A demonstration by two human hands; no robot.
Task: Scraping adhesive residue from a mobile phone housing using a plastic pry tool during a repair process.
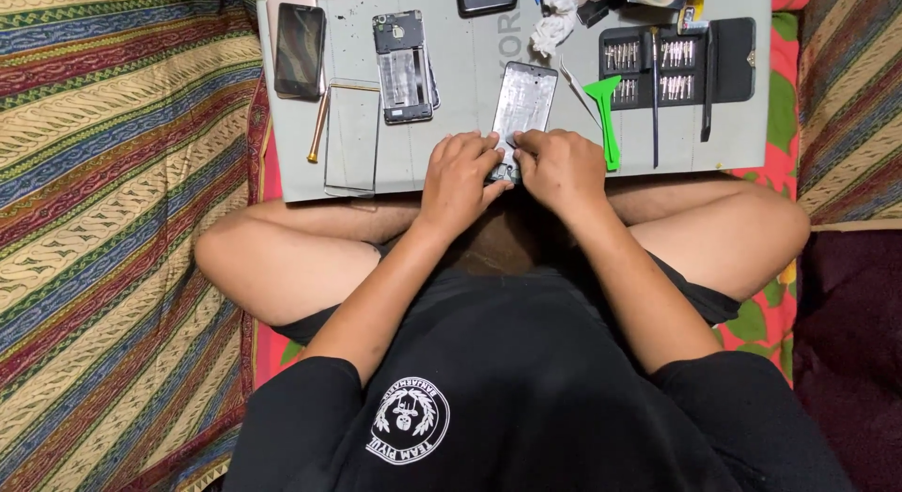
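Both hands pinch the near end of the phone frame (522, 111) at the near edge of the table (451, 41): left hand (458, 179), right hand (561, 170), close together. I judge steady, even fingertip pressure matters. Green pry tool (606, 111) lies just right.

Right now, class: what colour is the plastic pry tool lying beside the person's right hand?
Bright green pry tool, clearest in the head view.

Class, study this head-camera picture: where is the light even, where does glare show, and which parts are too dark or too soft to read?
Head view: even, soft light on the grey work mat; pale sheen on the metal phone frame under the left hand and right hand; black shirt loses detail in darkness; bit set too small to read.
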